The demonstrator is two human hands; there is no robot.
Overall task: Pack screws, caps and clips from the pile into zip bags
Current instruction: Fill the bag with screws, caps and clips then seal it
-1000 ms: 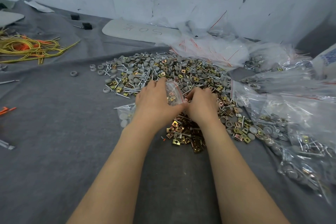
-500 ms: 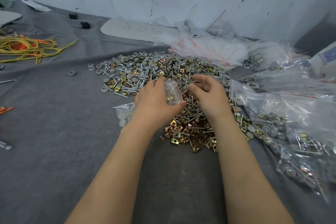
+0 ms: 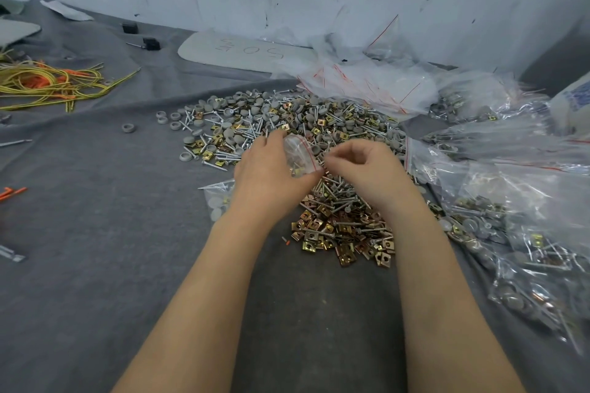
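Clips: gold-coloured square metal clips (image 3: 344, 242), heaped nearest, just below both hands.
Left hand (image 3: 268, 175): grips the small clear zip bag with red seal strip (image 3: 298, 155), held above the pile, mouth facing right.
Right hand (image 3: 367, 172): fingers curled, tips pinched together at the bag mouth; contents too small to tell.
Change: Right hand has risen from the screws to the bag; insertion judged imminent.
Pile: grey round plastic caps and silver screws (image 3: 255, 124), beyond the hands, largely unpacked.

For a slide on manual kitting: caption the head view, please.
Above the hardware pile, the left hand holds a small zip bag; the right hand pinches at its mouth.
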